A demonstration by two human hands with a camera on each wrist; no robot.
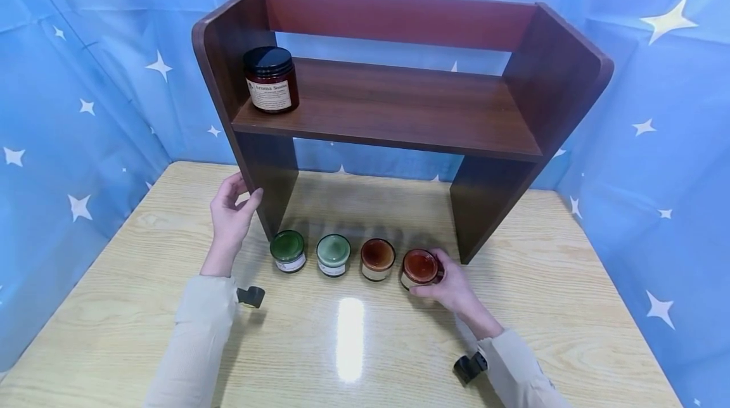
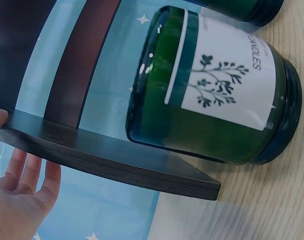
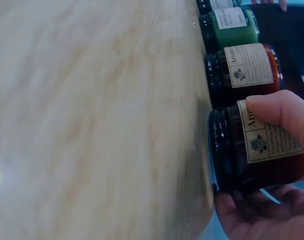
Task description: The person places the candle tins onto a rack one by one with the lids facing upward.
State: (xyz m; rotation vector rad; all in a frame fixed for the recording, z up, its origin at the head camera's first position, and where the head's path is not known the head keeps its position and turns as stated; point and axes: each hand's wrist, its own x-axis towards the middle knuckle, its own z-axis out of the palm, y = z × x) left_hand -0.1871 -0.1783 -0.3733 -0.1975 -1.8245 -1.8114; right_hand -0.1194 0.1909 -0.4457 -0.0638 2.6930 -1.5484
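Note:
My right hand [image 1: 450, 284] grips a dark red-brown candle jar [image 1: 421, 266], thumb on its label and fingers round the far side. It is the rightmost in a row of candle jars on the table. Beside it, apart, stand another brown candle jar [image 1: 377, 258], a light green candle jar [image 1: 333, 255] and a dark green candle jar [image 2: 226, 90]. These jars stand lid-down, glass bases up. My left hand [image 1: 230, 211] holds the front edge of the left side panel [image 2: 117, 160] of a dark wooden shelf, thumb on one side and fingers on the other.
The wooden shelf [image 1: 399, 101] stands at the back of the light wood table [image 1: 308, 344]. A brown candle jar with a black lid [image 1: 270, 80] stands upright at the left of its upper board. Behind hangs a blue star-patterned curtain [image 1: 114, 28].

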